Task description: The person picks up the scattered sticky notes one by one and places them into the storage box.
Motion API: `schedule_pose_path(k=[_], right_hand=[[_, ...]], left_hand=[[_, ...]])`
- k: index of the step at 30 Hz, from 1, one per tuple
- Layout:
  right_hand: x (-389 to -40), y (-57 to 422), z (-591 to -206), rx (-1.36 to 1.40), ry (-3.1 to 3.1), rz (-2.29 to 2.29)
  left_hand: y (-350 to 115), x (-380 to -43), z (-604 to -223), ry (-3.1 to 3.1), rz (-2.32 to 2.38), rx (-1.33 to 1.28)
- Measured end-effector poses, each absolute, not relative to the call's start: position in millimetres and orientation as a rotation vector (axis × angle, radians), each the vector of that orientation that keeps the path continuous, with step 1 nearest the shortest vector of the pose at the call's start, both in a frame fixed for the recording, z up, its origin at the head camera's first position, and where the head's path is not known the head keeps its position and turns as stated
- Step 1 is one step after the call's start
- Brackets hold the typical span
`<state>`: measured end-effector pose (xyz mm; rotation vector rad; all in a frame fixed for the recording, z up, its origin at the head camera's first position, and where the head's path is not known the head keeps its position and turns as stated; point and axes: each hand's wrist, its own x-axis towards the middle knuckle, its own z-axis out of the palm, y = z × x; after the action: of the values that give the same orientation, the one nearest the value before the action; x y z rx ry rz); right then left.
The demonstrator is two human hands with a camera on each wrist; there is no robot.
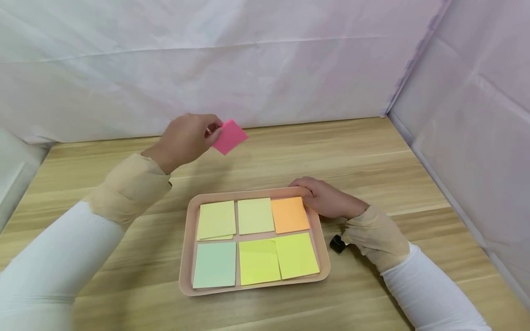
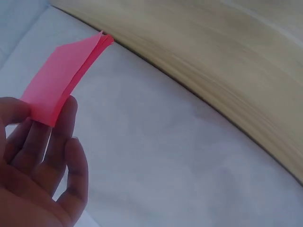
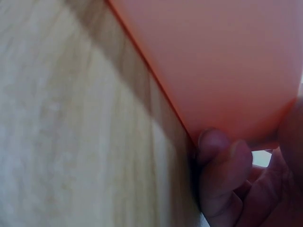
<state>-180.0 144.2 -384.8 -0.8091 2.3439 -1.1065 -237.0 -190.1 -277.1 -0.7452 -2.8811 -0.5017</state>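
My left hand [image 1: 188, 138] pinches a pink sticky note pad [image 1: 230, 137] by one corner, raised over the back of the table. In the left wrist view, the thumb lies on one face of the pink pad [image 2: 59, 78] and fingers lie behind it; its sheets part slightly at the far end. A pink tray [image 1: 188, 257] holds two rows of sticky notes: pale yellow [image 1: 216, 219], paler yellow [image 1: 256, 216], orange [image 1: 290, 215], mint green [image 1: 215, 265] and bright yellow [image 1: 259, 261]. My right hand [image 1: 327, 197] grips the tray's far right corner, fingertips curled at the wall's lower edge [image 3: 218, 99].
The wooden table [image 1: 414, 193] meets a white cloth backdrop [image 1: 248, 69] along its back edge. Another cloth wall [image 1: 476, 92] stands on the right. A small black object [image 1: 337, 244] shows beneath my right wrist, just beside the tray.
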Motion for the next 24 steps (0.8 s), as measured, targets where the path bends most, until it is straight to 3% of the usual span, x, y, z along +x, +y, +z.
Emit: schedule_pose_path(k=[9,24], right_hand=[[-182,146,-386,-0.797,2.327,-1.137],[-183,142,-383,-0.868,2.316,-1.138]], left_hand=[[-169,-204,-271,-2.936,-0.766,-1.001],[-138,-162,-274,-3.089,-0.819,-1.311]])
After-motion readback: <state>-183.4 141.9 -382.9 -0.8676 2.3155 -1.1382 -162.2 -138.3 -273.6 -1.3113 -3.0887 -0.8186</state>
